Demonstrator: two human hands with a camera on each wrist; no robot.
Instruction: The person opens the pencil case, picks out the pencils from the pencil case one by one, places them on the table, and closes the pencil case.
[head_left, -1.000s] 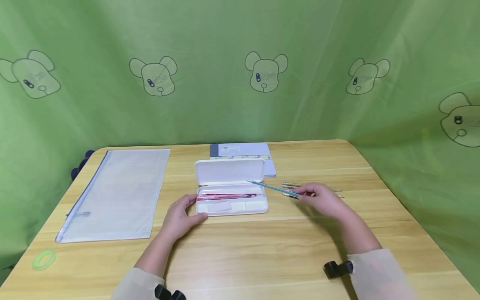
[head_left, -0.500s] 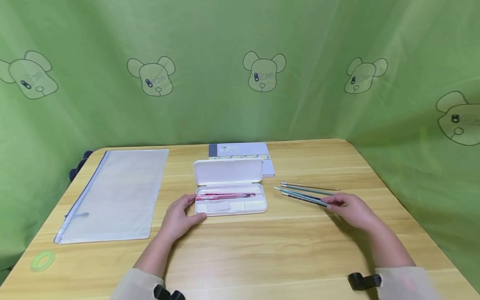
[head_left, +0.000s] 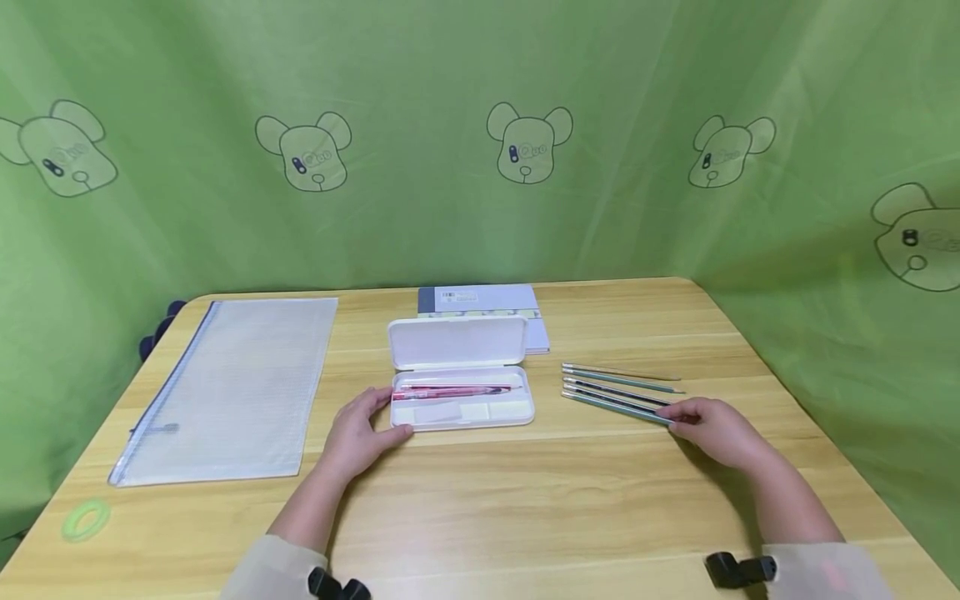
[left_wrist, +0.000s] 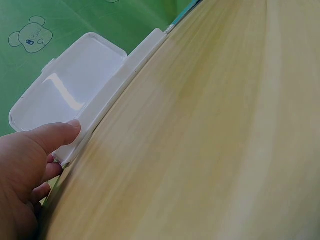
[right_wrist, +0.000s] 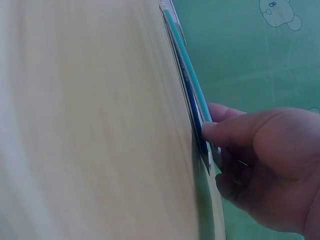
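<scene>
- The right hand [head_left: 716, 429] has its grip drawn in to a pinch, thumb and fingertips meeting on a teal pencil [head_left: 613, 408] near its right end.
- That pencil is the nearest to the person in a slanting row at the right of the counter [head_left: 525, 517], its silvery end pointing toward the case (whether its whole length rests on the wood, I cannot tell).
- Just behind it lie dark pencils [head_left: 615, 392], then a second teal one and, farthest back, a brown pencil [head_left: 622, 372].
- The left hand [head_left: 358, 437] has its grip round the left front corner of the white pencil case [head_left: 513, 417], thumb on the front wall and fingers at the left end.
- The case stands well apart from the row, its lid [head_left: 459, 343] raised and leaning back.
- Inside are red pens or pencils [head_left: 450, 392] lying lengthwise and, in front of them, a pale flat block [head_left: 438, 412].
- Behind the lid, partly hidden, lies a lavender notebook [head_left: 487, 297].
- Farther left are a translucent mesh zip bag [head_left: 232, 392] and, near its front left corner, a pale green ring [head_left: 86, 521].
- A green curtain [head_left: 412, 233] printed with bear heads hangs beyond the counter.
</scene>
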